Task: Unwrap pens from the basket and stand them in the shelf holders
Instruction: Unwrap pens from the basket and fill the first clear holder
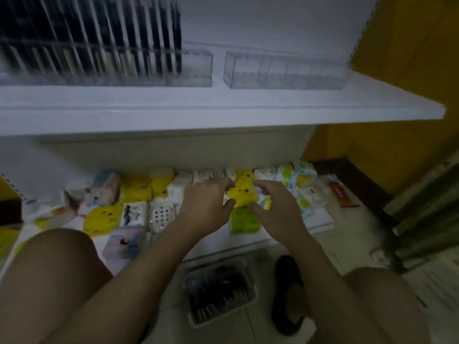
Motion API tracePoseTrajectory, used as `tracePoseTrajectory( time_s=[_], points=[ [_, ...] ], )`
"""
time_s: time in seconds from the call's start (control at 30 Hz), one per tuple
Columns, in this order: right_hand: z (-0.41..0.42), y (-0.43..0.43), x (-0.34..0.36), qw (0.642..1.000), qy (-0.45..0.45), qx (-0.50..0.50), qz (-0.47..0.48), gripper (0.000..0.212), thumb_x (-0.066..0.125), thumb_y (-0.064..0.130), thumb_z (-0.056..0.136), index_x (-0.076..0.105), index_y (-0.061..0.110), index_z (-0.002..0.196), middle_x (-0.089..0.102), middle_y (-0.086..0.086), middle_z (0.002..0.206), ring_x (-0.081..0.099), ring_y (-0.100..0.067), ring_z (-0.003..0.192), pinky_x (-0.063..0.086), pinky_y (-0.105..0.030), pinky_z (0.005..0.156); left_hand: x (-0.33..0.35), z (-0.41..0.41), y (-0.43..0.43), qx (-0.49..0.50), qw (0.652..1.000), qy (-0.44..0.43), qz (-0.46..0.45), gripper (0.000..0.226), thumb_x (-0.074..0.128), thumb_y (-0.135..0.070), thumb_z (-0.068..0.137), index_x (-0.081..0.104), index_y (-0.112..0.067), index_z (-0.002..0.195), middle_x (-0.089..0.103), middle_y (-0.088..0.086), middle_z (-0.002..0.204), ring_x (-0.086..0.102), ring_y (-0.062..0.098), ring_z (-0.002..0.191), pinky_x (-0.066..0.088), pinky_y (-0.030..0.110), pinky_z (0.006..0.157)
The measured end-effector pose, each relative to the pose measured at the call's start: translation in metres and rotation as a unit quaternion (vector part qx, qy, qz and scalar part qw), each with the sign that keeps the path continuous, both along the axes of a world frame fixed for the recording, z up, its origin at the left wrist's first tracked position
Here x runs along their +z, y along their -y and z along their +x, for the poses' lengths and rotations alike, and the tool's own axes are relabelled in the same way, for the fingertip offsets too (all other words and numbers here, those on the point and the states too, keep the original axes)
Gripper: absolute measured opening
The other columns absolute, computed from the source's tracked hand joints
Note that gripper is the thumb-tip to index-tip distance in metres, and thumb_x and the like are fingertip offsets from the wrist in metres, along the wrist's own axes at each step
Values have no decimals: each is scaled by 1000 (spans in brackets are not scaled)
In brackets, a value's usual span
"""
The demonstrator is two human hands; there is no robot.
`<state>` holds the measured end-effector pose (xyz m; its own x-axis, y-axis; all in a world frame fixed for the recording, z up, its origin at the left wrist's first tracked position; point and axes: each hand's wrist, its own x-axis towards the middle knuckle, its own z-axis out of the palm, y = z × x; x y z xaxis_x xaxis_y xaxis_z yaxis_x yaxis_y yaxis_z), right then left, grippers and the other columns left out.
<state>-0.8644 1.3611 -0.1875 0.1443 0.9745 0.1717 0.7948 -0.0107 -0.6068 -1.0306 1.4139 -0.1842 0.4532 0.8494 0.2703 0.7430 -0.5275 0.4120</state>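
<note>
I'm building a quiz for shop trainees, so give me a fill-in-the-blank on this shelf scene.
1. The white basket of pens stands on the ____.
2. On the upper shelf, the left clear holder is packed with black pens; the right clear holder is ____.
3. The pack seen between the left hand and right hand is ____ in colour.
Missing words: floor; empty; yellow.
</note>
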Motion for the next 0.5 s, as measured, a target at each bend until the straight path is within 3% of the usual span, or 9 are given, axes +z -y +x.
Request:
tracePoseTrajectory(
  time_s=[0.13,0.23,0.3,0.4,0.5],
  points=[
    [-3,18,-61,995,-34,-10,-97,46,65,27,92,50,23,135,49,-3,136,51,-22,120,43,-35,98,-71,1,7,-9,994,-26,-105,39,58,-35,91,55,-21,127,59,0,127,56,20,114,46,33,93],
    [0,34,-110,983,-70,-27,-166,42,66,35,88,58,19,126,56,-4,124,57,-20,109,47,-35,93,-119,-5,16,-11,980,-49,-192,42,59,-36,90,53,-21,129,58,1,130,55,20,116,46,33,94],
    [4,39,-135,975,-83,-35,-203,27,64,31,89,64,16,112,64,-13,114,61,-23,98,50,-38,85,-144,-10,20,-4,968,-64,-244,42,59,-35,90,53,-19,129,57,3,130,54,22,117,45,33,94],
    [7,42,-156,958,-77,-28,-276,20,54,18,97,62,6,110,61,-25,108,58,-39,96,48,-51,84,-170,-11,25,4,952,-70,-299,32,59,-31,90,59,-17,119,60,5,120,56,26,110,47,34,90],
    [6,43,-176,949,-45,5,-312,13,54,22,98,59,20,110,61,-16,97,58,-32,88,49,-49,81,-190,-9,28,9,935,-75,-347,19,58,-27,89,63,-15,104,64,6,106,60,24,94,50,32,80]
  ],
)
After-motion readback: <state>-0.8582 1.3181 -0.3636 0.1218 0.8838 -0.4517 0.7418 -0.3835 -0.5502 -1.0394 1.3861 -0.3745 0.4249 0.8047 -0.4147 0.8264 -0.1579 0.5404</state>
